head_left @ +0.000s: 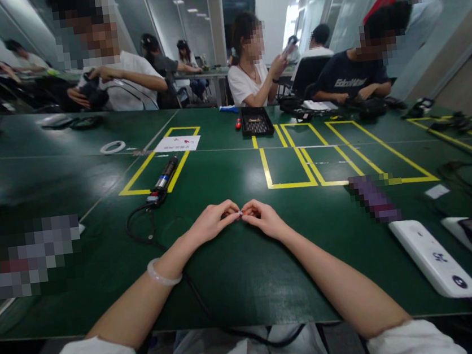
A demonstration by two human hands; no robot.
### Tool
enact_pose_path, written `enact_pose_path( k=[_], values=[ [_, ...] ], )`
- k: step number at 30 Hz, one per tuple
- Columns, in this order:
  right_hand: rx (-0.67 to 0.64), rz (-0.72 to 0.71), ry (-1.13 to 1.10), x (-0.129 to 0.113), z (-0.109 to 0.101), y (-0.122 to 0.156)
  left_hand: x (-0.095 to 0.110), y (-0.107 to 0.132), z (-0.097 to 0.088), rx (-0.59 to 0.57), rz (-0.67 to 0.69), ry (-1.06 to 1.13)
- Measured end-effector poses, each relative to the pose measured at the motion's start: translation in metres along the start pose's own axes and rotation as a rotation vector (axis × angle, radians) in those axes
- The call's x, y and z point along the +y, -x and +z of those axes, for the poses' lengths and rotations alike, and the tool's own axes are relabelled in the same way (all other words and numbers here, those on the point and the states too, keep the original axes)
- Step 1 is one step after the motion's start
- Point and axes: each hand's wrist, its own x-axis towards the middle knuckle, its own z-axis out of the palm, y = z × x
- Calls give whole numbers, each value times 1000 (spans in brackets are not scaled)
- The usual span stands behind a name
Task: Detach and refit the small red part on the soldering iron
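My left hand (217, 220) and my right hand (265, 217) meet fingertip to fingertip just over the near middle of the green table. Between them they pinch a small piece with white and orange parts (241, 214); it is too tiny to name, and fingers cover most of it. Thumbs and forefingers of both hands are closed on it. Left of my hands lies a black and silver electric screwdriver (163, 179), tilted on the table inside a yellow tape outline. Its black cable (196, 295) runs under my left forearm toward the table's front edge.
A black tray (271, 129) with small metal parts stands toward the back, beside a small red item (238, 124). Farther left are a white paper (178, 144) and a white ring (112, 148). A white power bank (435, 256) lies at right. Several people sit across the table.
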Motion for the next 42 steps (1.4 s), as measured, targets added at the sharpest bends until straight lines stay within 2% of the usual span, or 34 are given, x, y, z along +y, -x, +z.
enact_pose_path(
  k=[2,4,6,8,11,13,16,22,26,30,38,42],
  values=[
    [16,10,22,1,-1,0,-11,0,-13,73,-16,-122],
    [33,16,47,3,-2,-1,-31,5,-33,241,-89,-330],
    [38,15,74,3,-2,0,-59,15,-57,428,-237,-556],
    [34,13,100,2,-2,0,-90,28,-79,515,-440,-700],
    [24,15,126,0,-1,1,-128,46,-102,429,-699,-700],
    [15,20,138,-1,-1,1,-143,52,-111,377,-764,-663],
    [7,19,157,-3,-1,2,-151,54,-116,370,-786,-643],
    [-2,-3,169,-6,-1,2,-145,51,-115,350,-807,-618],
    [7,-8,161,-3,-1,1,-133,44,-103,359,-786,-633],
    [9,-9,187,-2,0,0,-112,29,-80,347,-700,-645],
    [17,-36,262,-10,3,1,-49,6,-20,251,-367,-656],
    [54,-72,310,-10,2,0,-21,3,3,203,-238,-617]
  ],
)
